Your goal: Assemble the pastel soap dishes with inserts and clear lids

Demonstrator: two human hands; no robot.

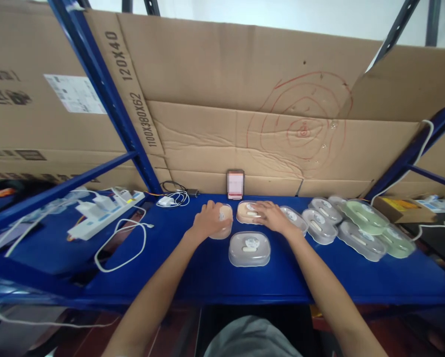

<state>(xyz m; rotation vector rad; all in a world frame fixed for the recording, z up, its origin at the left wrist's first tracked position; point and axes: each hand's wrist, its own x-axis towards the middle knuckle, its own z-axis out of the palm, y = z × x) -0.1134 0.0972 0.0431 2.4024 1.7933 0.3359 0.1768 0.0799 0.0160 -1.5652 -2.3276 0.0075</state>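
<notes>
My left hand [207, 219] grips a pale peach plastic container [222, 223] on the blue shelf top [207, 277]. My right hand [271, 216] rests flat on a second peach container [245, 212] just to the right. In front of both sits a clear grey lidded container [249, 248] with a small white part inside, untouched.
A row of clear and pale green lidded containers [360, 225] runs along the shelf to the right. A phone [235, 184] leans against the cardboard backing. A white power strip [103, 213] and loose white cables [126, 243] lie at left. Blue rack struts [107, 94] cross the view.
</notes>
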